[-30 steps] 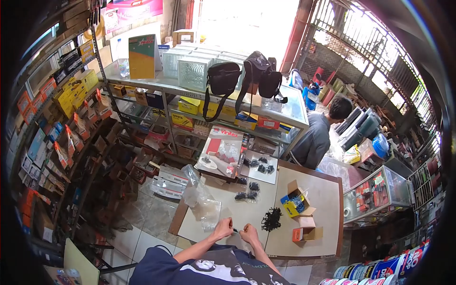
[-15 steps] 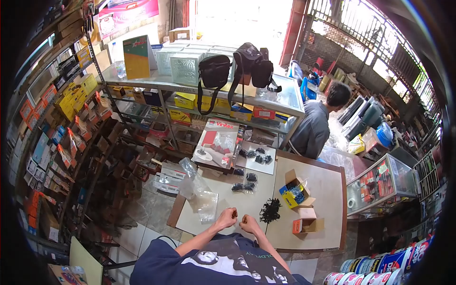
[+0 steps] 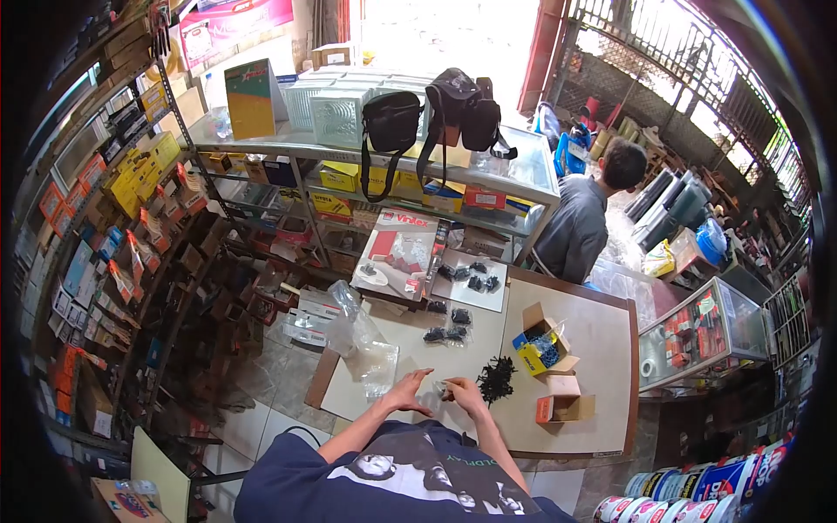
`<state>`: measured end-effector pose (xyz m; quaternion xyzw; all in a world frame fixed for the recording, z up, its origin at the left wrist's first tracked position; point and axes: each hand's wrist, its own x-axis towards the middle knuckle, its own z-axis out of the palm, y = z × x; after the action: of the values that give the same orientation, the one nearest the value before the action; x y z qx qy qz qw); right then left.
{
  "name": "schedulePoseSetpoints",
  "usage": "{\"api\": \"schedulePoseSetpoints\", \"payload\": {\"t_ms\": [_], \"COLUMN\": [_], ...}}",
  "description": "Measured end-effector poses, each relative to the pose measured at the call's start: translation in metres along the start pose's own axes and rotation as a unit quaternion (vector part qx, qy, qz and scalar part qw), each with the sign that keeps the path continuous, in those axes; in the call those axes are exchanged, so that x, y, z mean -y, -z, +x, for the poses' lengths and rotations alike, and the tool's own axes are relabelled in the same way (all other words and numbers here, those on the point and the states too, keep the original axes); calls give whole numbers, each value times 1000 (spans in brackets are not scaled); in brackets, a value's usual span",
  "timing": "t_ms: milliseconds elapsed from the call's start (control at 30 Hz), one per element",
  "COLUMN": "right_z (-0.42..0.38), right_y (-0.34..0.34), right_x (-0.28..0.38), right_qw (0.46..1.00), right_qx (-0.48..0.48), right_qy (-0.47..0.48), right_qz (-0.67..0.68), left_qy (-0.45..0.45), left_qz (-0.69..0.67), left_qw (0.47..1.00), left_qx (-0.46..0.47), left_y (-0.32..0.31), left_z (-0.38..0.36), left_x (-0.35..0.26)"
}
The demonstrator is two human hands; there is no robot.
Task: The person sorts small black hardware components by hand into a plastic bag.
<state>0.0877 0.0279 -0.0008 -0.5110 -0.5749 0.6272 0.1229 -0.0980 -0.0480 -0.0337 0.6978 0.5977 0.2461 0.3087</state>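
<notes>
My left hand (image 3: 406, 394) is open over the near side of the table, thumb and fingers apart, with nothing in it. Facing it, my right hand (image 3: 466, 397) is closed on a small, greyish, see-through plastic bag (image 3: 441, 390); its contents are too small to make out. Just right of that hand lies a loose pile of black screws (image 3: 496, 378). Beyond my hands are several small clear packets of black screws (image 3: 457, 333). Clear plastic bags (image 3: 378, 366) lie flat near my left hand.
An open yellow-and-blue box (image 3: 538, 349) and an open orange box (image 3: 562, 408) stand right of the pile. A Vinilex box or catalogue (image 3: 397, 255) and a white sheet with more packets (image 3: 471, 281) lie farther back. Behind stands a glass counter (image 3: 532, 179); another person (image 3: 571, 222) is beside it.
My hands were both closed near each other. The left has opened and spread its fingers, shifting slightly left and forward; the small bag now shows at my right fingertips.
</notes>
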Motion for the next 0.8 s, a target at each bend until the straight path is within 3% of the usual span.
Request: {"api": "schedulePoseSetpoints", "payload": {"t_ms": [67,133,200,233,333,400,467,533,567,600,633,667,733,800], "right_z": [-5,-12,-13,-16,-16,-18,-22,-21,-21,-22,-6,-3,6,-4], "right_y": [4,6,8,10,20,22,17,6,0,-3,1,10,29,46], "right_x": [14,23,23,25,21,19,14,13,14,12,-4,-4,3,30], "right_qw": [990,986,982,978,982,986,974,982,988,990,983,983,952,950], "right_qx": [60,77,54,41,-23,-55,-56,-44,-30,-16,-54,-53,-90,-129], "right_qy": [-36,-29,24,47,99,119,218,181,143,104,167,167,247,218], "right_qz": [125,145,179,197,156,102,-15,22,57,91,60,59,155,184], "left_qy": [-43,-86,62,24,80,76,70,-13,-85,-85,-72,-60,-9,41], "left_qz": [-23,-47,-236,-291,-266,-252,-237,-188,-255,-256,-237,-218,-185,-152], "left_qw": [998,993,967,956,959,964,969,979,954,953,963,971,982,987], "left_qx": [-32,-62,66,5,48,21,-4,-75,-134,-136,-104,-72,-42,-10], "left_y": [2,8,15,11,14,12,16,19,1,-3,-1,1,0,-2], "left_z": [4,7,14,15,20,22,24,29,37,37,37,36,31,26], "left_x": [-13,-31,-44,-49,-54,-53,-63,-78,-68,-64,-63,-62,-56,-56]}}
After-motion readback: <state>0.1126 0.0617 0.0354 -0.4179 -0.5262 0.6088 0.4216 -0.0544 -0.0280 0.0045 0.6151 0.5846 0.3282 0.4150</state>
